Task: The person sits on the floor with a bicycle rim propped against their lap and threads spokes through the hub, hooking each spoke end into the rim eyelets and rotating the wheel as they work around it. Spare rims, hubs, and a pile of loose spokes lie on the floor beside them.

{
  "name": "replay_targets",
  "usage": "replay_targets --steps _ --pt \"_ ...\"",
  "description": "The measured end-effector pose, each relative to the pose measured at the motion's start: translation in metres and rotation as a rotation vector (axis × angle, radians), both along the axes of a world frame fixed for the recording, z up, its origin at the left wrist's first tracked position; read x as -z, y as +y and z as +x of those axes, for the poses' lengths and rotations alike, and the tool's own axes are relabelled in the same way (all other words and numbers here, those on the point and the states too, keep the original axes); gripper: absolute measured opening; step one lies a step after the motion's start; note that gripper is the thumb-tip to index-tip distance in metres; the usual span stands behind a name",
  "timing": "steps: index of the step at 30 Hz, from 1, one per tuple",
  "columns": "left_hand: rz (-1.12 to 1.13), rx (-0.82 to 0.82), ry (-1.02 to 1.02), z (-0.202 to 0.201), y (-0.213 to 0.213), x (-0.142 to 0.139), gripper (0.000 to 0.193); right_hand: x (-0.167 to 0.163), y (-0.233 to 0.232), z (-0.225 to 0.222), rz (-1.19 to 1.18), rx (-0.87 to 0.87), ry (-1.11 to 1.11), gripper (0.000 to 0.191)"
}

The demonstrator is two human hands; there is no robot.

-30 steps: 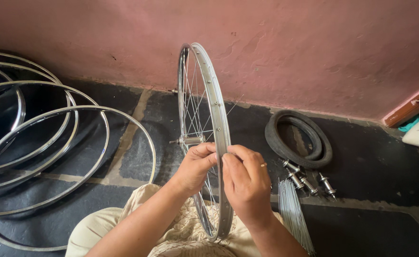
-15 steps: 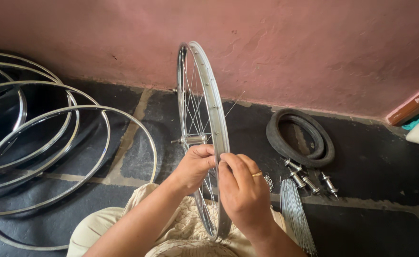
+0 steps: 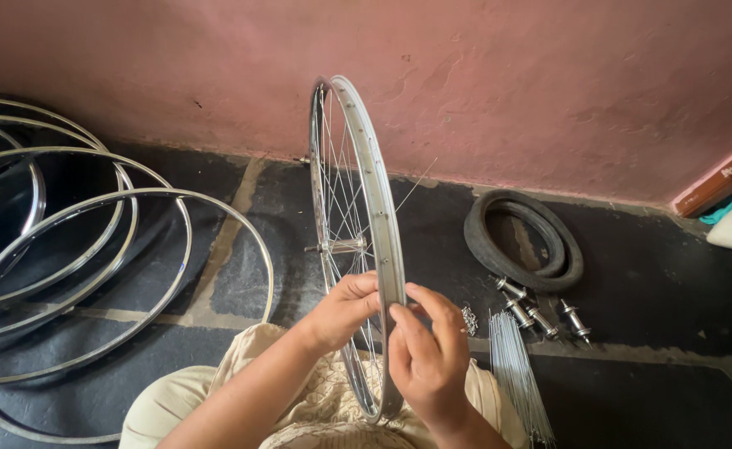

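A silver bicycle wheel rim (image 3: 376,199) stands upright on my lap, edge-on to me, with thin spokes running to a metal hub (image 3: 342,245). My left hand (image 3: 342,309) grips the rim's left side with its fingers among the spokes. On the rim's right side my right hand (image 3: 428,356) pinches the rim edge between thumb and fingertips. One loose spoke sticks out to the right of the rim.
Several bare silver rims (image 3: 91,249) lie stacked on the dark floor at left. A black tyre (image 3: 522,241) lies at right by the pink wall, with several metal hubs (image 3: 540,312), a bundle of spokes (image 3: 517,366) and a small pile of nipples (image 3: 469,318) near it.
My right hand has shifted slightly lower and closer to the rim edge. The wheel has stayed upright in about the same place.
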State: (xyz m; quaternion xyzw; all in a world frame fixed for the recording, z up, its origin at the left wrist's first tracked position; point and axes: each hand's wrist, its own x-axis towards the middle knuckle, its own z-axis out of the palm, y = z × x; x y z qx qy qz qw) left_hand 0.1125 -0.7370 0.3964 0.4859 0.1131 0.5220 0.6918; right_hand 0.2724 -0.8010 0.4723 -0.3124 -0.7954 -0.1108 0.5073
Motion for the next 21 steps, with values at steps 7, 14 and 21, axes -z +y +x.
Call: replay_targets --steps 7,14,21 --pt "-0.005 0.084 -0.082 -0.010 0.000 0.009 0.029 0.059 -0.023 0.003 -0.369 -0.339 0.500 0.052" --pt "0.057 0.026 0.026 -0.014 -0.006 0.013 0.024 0.118 -0.046 -0.008 -0.470 -0.473 0.507 0.078" --pt "0.031 0.116 0.010 -0.024 -0.016 0.001 0.024 0.141 -0.060 -0.008 -0.502 -0.492 0.456 0.075"
